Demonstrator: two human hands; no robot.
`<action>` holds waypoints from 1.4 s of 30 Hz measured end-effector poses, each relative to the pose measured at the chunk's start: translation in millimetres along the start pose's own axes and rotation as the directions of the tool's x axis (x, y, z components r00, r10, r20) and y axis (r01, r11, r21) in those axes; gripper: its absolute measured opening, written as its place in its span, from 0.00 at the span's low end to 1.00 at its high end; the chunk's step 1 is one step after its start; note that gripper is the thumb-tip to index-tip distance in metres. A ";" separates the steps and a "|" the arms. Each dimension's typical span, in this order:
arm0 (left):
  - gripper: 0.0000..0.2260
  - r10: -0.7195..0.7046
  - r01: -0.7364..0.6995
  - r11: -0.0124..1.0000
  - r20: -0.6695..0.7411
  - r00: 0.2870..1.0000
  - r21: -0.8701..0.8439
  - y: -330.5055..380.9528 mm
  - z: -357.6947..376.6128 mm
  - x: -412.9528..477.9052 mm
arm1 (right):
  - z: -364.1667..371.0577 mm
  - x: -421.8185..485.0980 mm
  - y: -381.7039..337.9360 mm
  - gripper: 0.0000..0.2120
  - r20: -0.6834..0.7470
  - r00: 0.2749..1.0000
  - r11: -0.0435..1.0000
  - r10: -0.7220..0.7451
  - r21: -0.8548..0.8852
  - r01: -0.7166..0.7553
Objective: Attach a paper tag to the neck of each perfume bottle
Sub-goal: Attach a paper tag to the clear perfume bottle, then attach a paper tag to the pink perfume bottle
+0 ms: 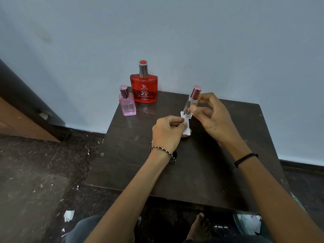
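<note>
My right hand [210,114] holds a slim clear perfume bottle [189,106] with a pink metallic cap, tilted slightly, above the dark wooden table [201,169]. My left hand [168,132] pinches a small white paper tag [186,128] just below the bottle's base. At the table's far left corner stand a large red perfume bottle [144,87] with a silver cap and, in front of it to the left, a small pink perfume bottle [127,102]. No tag is visible on either of those two.
A pale blue wall rises right behind the table. A brown wooden door or cabinet [21,118] stands at the left. Paper scraps [68,215] lie on the dark floor. My knee and bare foot [199,227] are under the table's near edge.
</note>
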State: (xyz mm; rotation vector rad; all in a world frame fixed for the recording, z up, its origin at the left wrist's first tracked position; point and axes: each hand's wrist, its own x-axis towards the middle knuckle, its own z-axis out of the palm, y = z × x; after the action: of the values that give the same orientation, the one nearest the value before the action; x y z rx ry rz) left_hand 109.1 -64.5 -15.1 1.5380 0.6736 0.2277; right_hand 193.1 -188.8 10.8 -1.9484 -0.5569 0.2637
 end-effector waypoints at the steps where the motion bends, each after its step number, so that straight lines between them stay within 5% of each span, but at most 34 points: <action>1: 0.05 -0.002 0.002 1.000 -0.006 1.000 -0.010 0.5 0.9 -0.5 | 0.5 -0.2 0.0 0.14 0.004 1.000 1.000 -0.003 -0.003 0.003; 20: 0.07 -0.048 0.049 0.987 0.013 0.999 -0.153 17.0 -9.4 -6.5 | 6.2 -6.5 4.5 0.19 -0.009 1.000 1.000 0.010 0.007 -0.010; 29: 0.07 0.061 -0.059 0.985 -0.007 0.998 0.160 23.8 -40.4 -8.8 | 9.7 -54.5 -0.8 0.17 -0.154 0.985 0.994 0.071 -0.073 -0.083; 34: 0.05 0.249 -0.190 0.864 -0.068 0.966 0.465 17.8 -65.1 -2.8 | 34.1 -77.0 -16.5 0.14 -0.054 0.996 0.997 0.069 -0.042 -0.071; 42: 0.09 0.242 -0.276 0.714 0.144 0.960 0.643 6.8 -92.3 1.9 | 76.4 -88.9 -24.0 0.26 0.119 0.993 0.991 -0.026 -0.130 0.041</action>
State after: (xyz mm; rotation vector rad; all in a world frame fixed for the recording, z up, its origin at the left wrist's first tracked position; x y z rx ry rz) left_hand 63.4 14.5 0.4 2.3283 0.5129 0.1654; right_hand 77.4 -163.4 -6.2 -2.0589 -0.6985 0.3284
